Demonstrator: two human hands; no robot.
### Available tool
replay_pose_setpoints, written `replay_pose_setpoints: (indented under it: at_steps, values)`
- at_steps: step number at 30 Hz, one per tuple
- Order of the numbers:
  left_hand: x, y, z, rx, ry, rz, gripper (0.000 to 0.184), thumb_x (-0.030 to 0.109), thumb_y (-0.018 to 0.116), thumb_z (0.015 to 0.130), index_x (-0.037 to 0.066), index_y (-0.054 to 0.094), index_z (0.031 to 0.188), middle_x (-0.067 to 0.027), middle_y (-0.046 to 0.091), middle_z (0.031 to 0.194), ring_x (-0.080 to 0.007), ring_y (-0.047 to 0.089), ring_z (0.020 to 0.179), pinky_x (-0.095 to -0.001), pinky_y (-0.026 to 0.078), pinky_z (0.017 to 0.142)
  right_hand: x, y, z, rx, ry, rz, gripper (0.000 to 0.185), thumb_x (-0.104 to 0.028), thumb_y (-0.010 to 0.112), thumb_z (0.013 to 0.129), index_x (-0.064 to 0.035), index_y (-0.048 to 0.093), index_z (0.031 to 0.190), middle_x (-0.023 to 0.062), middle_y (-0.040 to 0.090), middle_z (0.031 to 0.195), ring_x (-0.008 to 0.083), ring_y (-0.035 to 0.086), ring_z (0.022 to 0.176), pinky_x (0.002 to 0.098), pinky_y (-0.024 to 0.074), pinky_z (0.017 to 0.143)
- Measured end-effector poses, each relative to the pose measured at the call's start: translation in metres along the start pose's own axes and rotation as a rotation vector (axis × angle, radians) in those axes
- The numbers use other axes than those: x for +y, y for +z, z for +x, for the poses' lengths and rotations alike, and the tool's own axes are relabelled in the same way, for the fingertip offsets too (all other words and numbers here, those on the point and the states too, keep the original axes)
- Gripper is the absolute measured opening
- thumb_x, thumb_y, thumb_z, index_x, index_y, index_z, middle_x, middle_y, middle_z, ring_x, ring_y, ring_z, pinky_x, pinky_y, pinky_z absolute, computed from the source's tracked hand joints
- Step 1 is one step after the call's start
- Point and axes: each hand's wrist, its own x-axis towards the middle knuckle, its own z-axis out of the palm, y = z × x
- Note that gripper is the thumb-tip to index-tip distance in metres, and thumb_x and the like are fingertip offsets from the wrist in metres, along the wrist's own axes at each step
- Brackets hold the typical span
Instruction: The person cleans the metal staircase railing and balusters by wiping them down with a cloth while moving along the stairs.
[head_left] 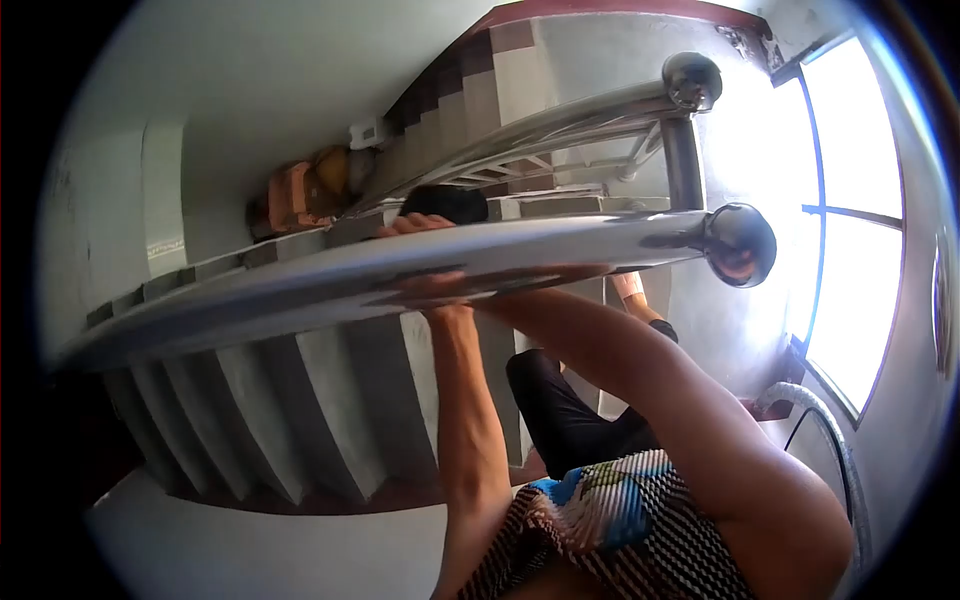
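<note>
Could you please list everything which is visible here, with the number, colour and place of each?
Near handrail: one, silver, across the middle
Far handrail: one, silver, behind it
Steps: many, grey, left and centre
Window: one, bright white, right
Tube: one, whitish, lower right
Dark item: one, black, behind near handrail
Orange item: one, orange, upper left
Patterned top: one, multicoloured, bottom
Trousers: one pair, black, lower centre
Arms: two, bare, lower centre
Fingers: several, above near handrail; which hand, unclear

Two metal handrails (560, 247), two ball-shaped rail ends (740, 245), two flights of stairs (340, 410), two bare arms (475, 430), one black object (448, 204), one window (853, 300) and one patterned garment (610, 510) were in view.
</note>
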Motion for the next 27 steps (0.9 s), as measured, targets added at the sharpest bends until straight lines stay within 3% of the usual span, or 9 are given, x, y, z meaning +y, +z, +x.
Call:
replay_pose_setpoints:
  at_steps: [1,4,7,13,17,19,21,23,27]
  values:
    - [-0.015,-0.004,-0.006,-0.019,-0.017,-0.032,0.048,0.040,0.042,0.089,0.004,0.042,0.119,-0.0093,0.048,0.118,-0.0220,0.044,0.111,-0.0381,0.032,0.097,-0.035,-0.059,0.020,-0.177,-0.233,-0.648,0.030,-0.036,0.052,0.074,-0.0098,0.051,0.089,0.0054,0.050,0.078,0.0210,0.052,0.075,0.0323,0.0409,0.070]
    - [-0.044,-0.008,-0.018,-0.088,-0.044,-0.104,0.048,0.040,0.042,0.089,0.004,0.041,0.121,-0.0094,0.046,0.120,-0.0222,0.042,0.113,-0.0386,0.030,0.099,-0.012,-0.149,0.018,-0.426,-0.254,-0.721,0.036,-0.034,0.056,0.072,-0.0077,0.051,0.096,0.0074,0.052,0.080,0.0235,0.054,0.078,0.0348,0.0410,0.074]
    - [-0.063,0.013,-0.039,0.178,-0.137,0.143,0.044,0.037,0.039,0.091,0.005,0.037,0.121,-0.0089,0.041,0.121,-0.0184,0.037,0.116,-0.0352,0.029,0.100,-0.016,-0.193,0.018,-0.474,-0.271,-0.778,0.040,-0.033,0.058,0.070,-0.0076,0.050,0.100,0.0083,0.051,0.090,0.0229,0.051,0.086,0.0349,0.0394,0.078]
    - [-0.096,-0.022,-0.051,0.076,0.174,1.327,0.036,0.030,0.037,0.093,0.005,0.041,0.119,-0.0104,0.046,0.115,-0.0184,0.042,0.109,-0.0342,0.032,0.096,-0.032,-0.213,0.014,-0.506,-0.199,-0.848,0.054,-0.028,0.061,0.072,-0.0029,0.046,0.117,0.0193,0.042,0.113,0.0342,0.044,0.105,0.0425,0.0369,0.087]
    - [-0.098,-0.020,-0.041,0.032,0.137,1.545,0.037,0.030,0.037,0.092,0.006,0.042,0.119,-0.0101,0.046,0.114,-0.0182,0.042,0.108,-0.0339,0.032,0.095,-0.033,-0.150,0.026,-0.471,-0.281,-0.694,0.038,-0.023,0.058,0.072,-0.0070,0.053,0.106,0.0108,0.050,0.101,0.0250,0.050,0.094,0.0383,0.0432,0.082]
    - [-0.106,-0.021,-0.041,0.009,0.102,1.592,0.037,0.031,0.037,0.092,0.006,0.042,0.119,-0.0100,0.047,0.114,-0.0181,0.042,0.108,-0.0337,0.032,0.095,-0.031,-0.128,0.025,-0.478,-0.104,-0.696,0.031,-0.021,0.059,0.068,-0.0084,0.054,0.097,0.0069,0.050,0.096,0.0218,0.049,0.090,0.0314,0.0455,0.076]
    - [-0.116,-0.019,-0.042,-0.009,0.060,1.626,0.037,0.031,0.037,0.092,0.006,0.042,0.119,-0.0099,0.047,0.114,-0.0181,0.043,0.108,-0.0336,0.033,0.094,-0.022,-0.141,0.031,-0.611,-0.126,-0.664,0.045,-0.026,0.065,0.061,-0.0082,0.053,0.100,0.0053,0.052,0.092,0.0228,0.051,0.089,0.0317,0.0471,0.075]
    - [-0.124,-0.020,-0.044,-0.028,0.014,1.658,0.037,0.031,0.038,0.092,0.006,0.042,0.119,-0.0097,0.047,0.114,-0.0180,0.043,0.107,-0.0334,0.033,0.094,-0.021,-0.166,0.033,-0.632,-0.025,-0.646,0.037,-0.027,0.065,0.062,-0.0085,0.054,0.092,0.0057,0.048,0.085,0.0215,0.048,0.084,0.0327,0.0448,0.071]
    - [-0.141,-0.019,-0.046,-0.058,-0.082,1.685,0.038,0.032,0.038,0.092,0.006,0.042,0.119,-0.0094,0.047,0.113,-0.0178,0.043,0.107,-0.0330,0.034,0.093,-0.020,-0.223,0.029,-0.492,0.016,-0.651,0.048,-0.039,0.075,0.056,-0.0042,0.054,0.081,0.0074,0.051,0.077,0.0262,0.051,0.071,0.0353,0.0436,0.067]
